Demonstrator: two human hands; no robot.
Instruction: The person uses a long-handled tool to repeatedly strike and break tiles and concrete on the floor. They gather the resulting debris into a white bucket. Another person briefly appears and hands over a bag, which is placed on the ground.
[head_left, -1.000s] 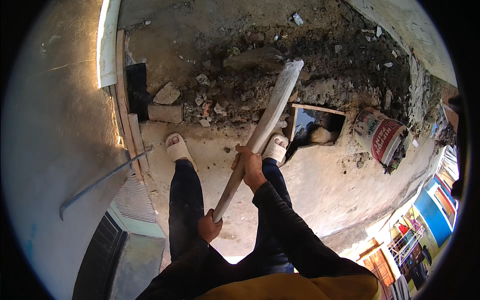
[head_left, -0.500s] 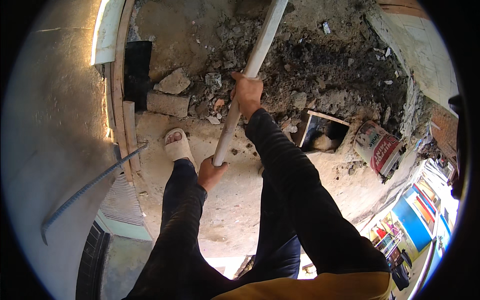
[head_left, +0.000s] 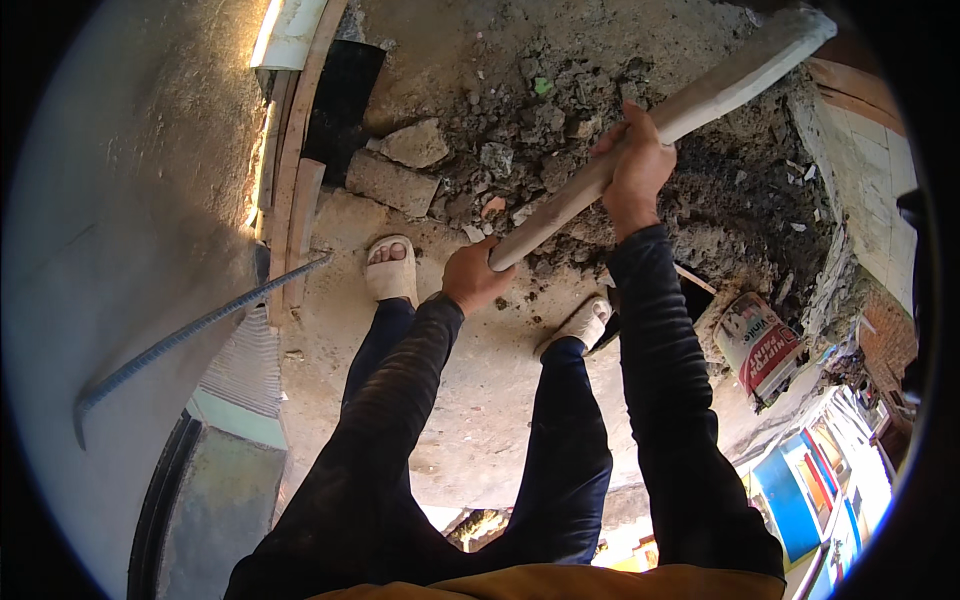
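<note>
A long, pale wooden tool handle runs slantwise from the middle of the view to the upper right. My left hand is closed around its near end. Farther up, my right hand grips the shaft with the fingers wrapped round it. The handle's thick far end is raised at the upper right, and I cannot make out a tool head there. Below it lies dark, broken soil mixed with rubble.
Concrete chunks lie left of the soil, beside a dark opening. A dirty paint bucket leans at the right, near a square hole partly behind my right arm. A ribbed steel bar sticks out from the left wall. My sandalled feet stand on concrete.
Both hands have moved right and the handle has swung clockwise, tilting toward the upper right. Its thick far end has come into view. My right foot now shows beside the square hole.
</note>
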